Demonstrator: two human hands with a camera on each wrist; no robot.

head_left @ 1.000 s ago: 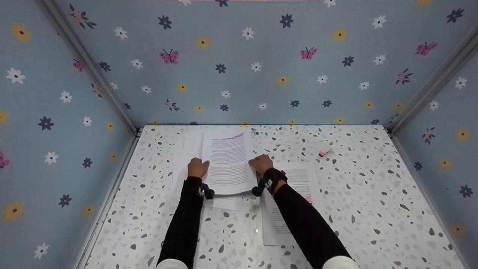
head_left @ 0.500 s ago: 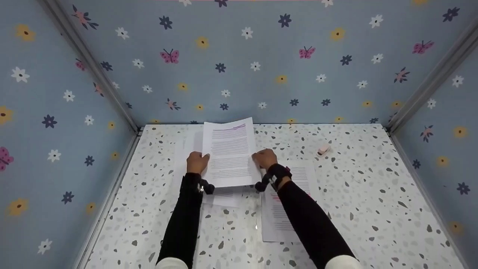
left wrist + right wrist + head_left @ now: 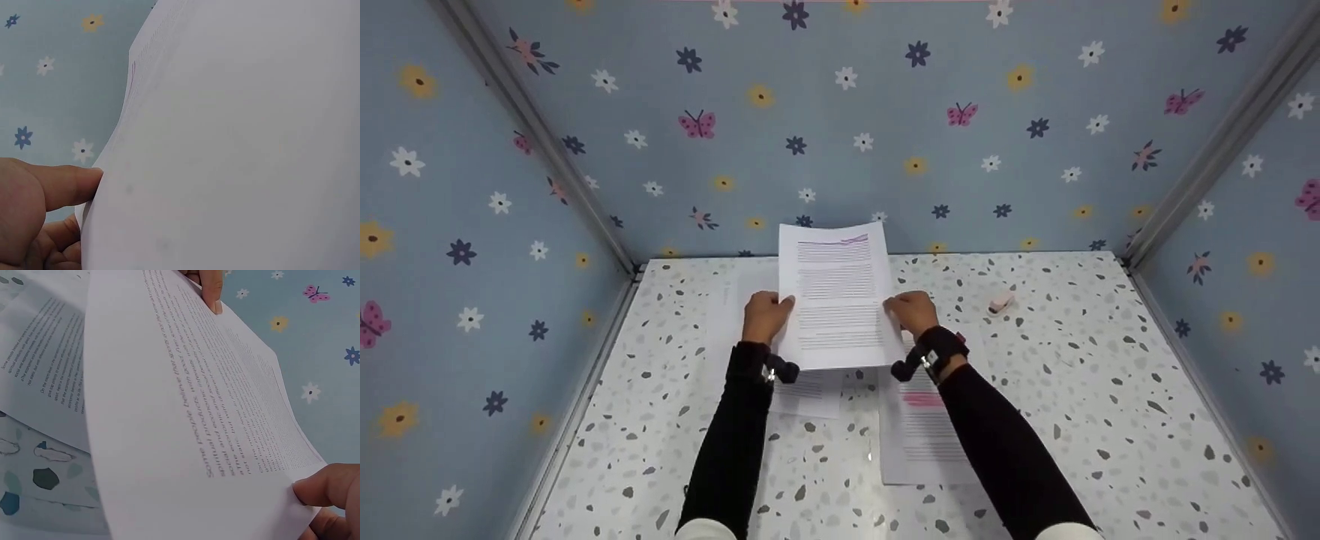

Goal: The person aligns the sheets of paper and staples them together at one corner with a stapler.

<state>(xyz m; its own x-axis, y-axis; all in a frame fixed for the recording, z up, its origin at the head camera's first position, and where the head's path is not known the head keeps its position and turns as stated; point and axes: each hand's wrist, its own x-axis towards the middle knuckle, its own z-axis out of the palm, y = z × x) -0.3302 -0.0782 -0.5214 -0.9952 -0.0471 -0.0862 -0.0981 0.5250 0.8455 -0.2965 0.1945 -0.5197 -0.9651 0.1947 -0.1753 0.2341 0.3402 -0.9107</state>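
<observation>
I pinch the printed stack (image 3: 838, 296) at both side edges — left hand (image 3: 765, 315) at 9 o'clock, right hand (image 3: 913, 312) at 3 — so it hangs lifted above the speckled table (image 3: 1072, 390), over loose sheets (image 3: 922, 427).

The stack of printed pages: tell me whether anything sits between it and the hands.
Nothing does. The left hand and right hand already grip the stack of pages by its side edges, raised above the sheets lying on the table.
</observation>
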